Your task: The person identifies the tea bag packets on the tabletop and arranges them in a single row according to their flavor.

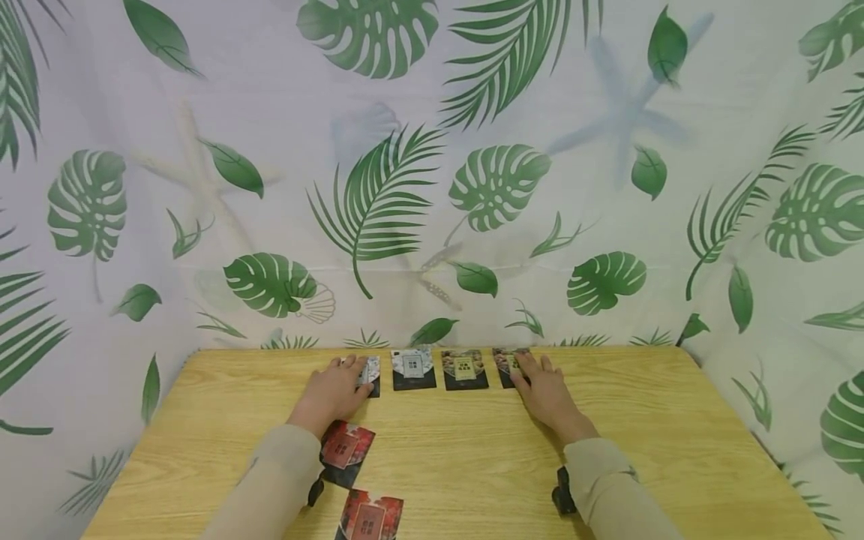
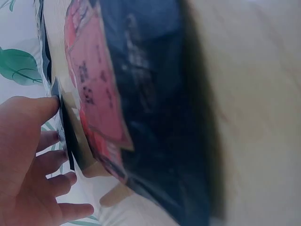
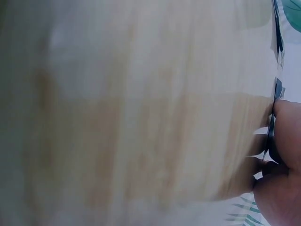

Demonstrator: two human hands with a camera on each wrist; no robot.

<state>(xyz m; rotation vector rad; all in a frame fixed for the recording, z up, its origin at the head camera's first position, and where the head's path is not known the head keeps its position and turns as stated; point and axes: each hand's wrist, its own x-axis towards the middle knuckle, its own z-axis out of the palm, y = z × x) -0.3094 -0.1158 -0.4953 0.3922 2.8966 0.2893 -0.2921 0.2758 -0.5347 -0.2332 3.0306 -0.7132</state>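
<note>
Four kinds of position aside, several flat printed sachets lie on the wooden table (image 1: 459,457). My left hand (image 1: 335,391) rests on a white-and-black sachet (image 1: 373,379) at the row's left end, thumb near its front edge and fingers spread over it. In the left wrist view, the fingertips touch that thin dark-edged sachet (image 2: 67,136). At the row's right end, my right hand (image 1: 548,395) touches a brown-and-black sachet (image 1: 502,367), covering its right part. Between the hands lie another white-and-black sachet (image 1: 414,380) and another brown-and-black one (image 1: 464,381).
A red-and-black sachet (image 1: 346,469) lies beside my left wrist. Nearer, a second red-and-black sachet (image 1: 361,525) is cut off by the frame's bottom. Behind the table hangs a leaf-print cloth (image 1: 405,315). Dark wrist devices show under both sleeves.
</note>
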